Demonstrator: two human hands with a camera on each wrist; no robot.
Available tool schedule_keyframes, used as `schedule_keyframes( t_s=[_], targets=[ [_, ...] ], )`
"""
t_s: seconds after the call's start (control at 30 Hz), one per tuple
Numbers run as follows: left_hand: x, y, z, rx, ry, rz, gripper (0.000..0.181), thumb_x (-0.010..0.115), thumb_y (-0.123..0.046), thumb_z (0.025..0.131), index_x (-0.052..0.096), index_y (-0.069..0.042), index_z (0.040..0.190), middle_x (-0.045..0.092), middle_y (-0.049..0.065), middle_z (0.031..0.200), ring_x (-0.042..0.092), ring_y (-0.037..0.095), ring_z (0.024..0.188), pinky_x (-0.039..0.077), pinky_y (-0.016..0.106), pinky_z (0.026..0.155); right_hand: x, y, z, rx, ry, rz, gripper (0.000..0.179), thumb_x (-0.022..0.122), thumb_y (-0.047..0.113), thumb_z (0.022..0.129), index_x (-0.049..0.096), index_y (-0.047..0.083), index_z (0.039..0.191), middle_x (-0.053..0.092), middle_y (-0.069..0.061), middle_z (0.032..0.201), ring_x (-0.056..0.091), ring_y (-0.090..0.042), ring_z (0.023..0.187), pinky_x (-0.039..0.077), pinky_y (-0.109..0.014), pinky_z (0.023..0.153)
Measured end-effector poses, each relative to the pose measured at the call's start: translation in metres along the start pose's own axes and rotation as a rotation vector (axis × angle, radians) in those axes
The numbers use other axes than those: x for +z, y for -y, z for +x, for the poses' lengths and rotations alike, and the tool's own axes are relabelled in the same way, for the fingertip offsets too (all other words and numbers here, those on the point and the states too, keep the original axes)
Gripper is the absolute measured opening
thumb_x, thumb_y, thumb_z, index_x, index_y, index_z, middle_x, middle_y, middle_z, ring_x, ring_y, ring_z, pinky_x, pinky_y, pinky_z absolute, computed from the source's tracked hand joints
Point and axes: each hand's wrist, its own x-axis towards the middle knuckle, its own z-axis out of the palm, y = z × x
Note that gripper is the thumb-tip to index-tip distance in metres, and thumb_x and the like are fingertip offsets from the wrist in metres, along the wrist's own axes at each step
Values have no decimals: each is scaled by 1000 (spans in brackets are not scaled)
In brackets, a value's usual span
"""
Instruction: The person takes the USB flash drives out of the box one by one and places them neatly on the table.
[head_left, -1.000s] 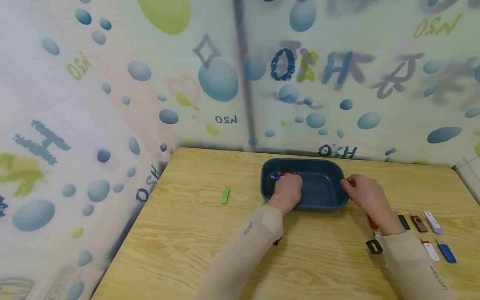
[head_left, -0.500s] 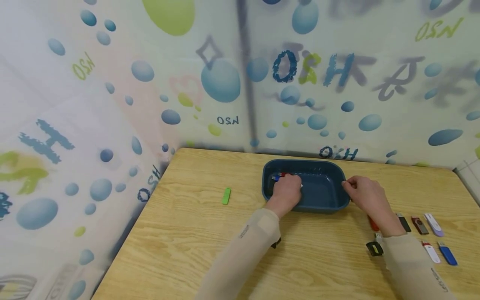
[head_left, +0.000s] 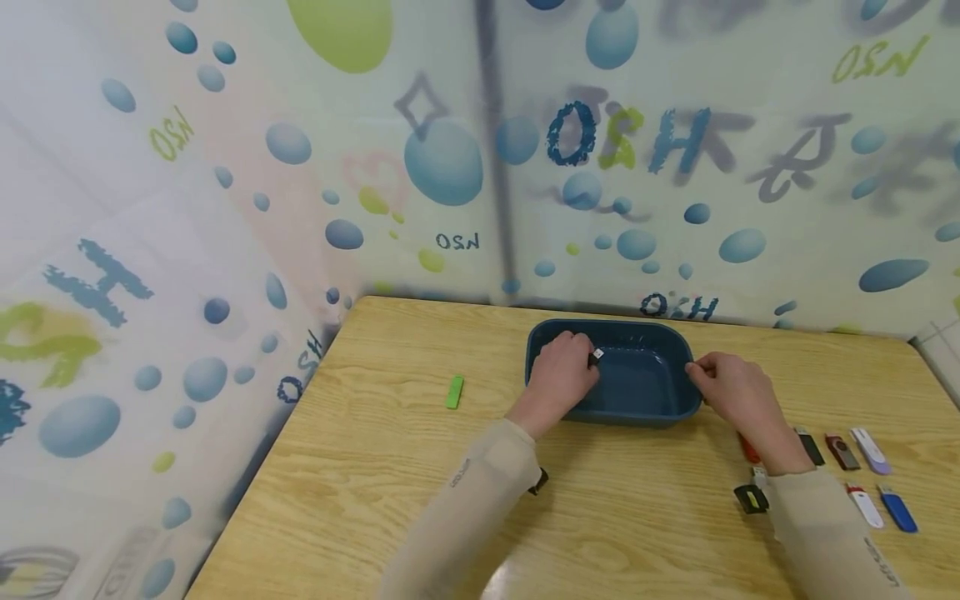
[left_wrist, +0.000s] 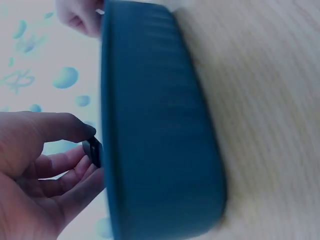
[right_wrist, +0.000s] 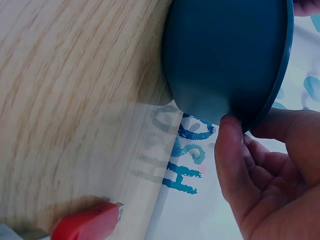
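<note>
A dark blue plastic bin (head_left: 637, 417) stands toward the back of the table. Over its left part, my left hand (head_left: 557, 377) pinches a black USB stick (head_left: 595, 357) between thumb and fingers, its metal plug pointing right. In the left wrist view the same black stick (left_wrist: 93, 151) shows beside the bin's rim, held at the fingertips. My right hand (head_left: 738, 396) grips the bin's right end, thumb and finger on either side of the rim in the right wrist view. The left hand hides the bin's left inside.
A green USB stick (head_left: 454, 392) lies left of the bin. Right of it, partly behind the right arm, lie several more: red (head_left: 749, 450), black (head_left: 809, 447), maroon (head_left: 842, 451), white-and-purple (head_left: 870, 451), white-and-red (head_left: 866, 506) and blue (head_left: 897, 509). A patterned wall backs the table.
My left hand has risen and moved a little left, bringing the black USB stick up into sight. The red and blue sticks inside the bin are now hidden. My right hand stays on the rim.
</note>
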Motion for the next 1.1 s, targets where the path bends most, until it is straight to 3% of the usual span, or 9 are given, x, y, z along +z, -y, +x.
schedule_keyframes(
  t_s=[0.23, 0.57, 0.83, 1.1],
  targets=[
    [-22, 11, -7, 6, -60, -79, 21, 71, -19, 99, 71, -7, 116, 69, 6, 110, 63, 20, 98, 55, 32, 86, 1, -2, -1, 6, -1, 12, 36, 55, 22, 106, 67, -11, 105, 63, -5, 69, 58, -20, 61, 43, -33, 52],
    [-47, 40, -19, -71, -108, -148, 21, 72, -17, 96, 73, -4, 113, 70, 9, 108, 64, 23, 96, 56, 38, 88, 2, 0, -1, 7, 2, 22, 37, 55, 22, 106, 68, -13, 108, 65, -6, 70, 63, -19, 62, 47, -33, 52],
    [-57, 72, -30, -131, -184, -215, 20, 73, -14, 94, 74, -3, 111, 73, 10, 104, 67, 28, 98, 54, 47, 88, 1, 0, -1, 1, 8, 22, 38, 55, 22, 106, 67, -14, 109, 65, -6, 70, 63, -19, 62, 48, -33, 52],
    [-59, 94, -39, -193, -191, -263, 23, 72, -15, 96, 72, -2, 115, 72, 12, 106, 68, 28, 98, 57, 45, 88, 0, 1, -2, 3, 11, 18, 37, 54, 22, 107, 67, -12, 108, 64, -6, 69, 60, -19, 62, 45, -33, 52]
  ],
)
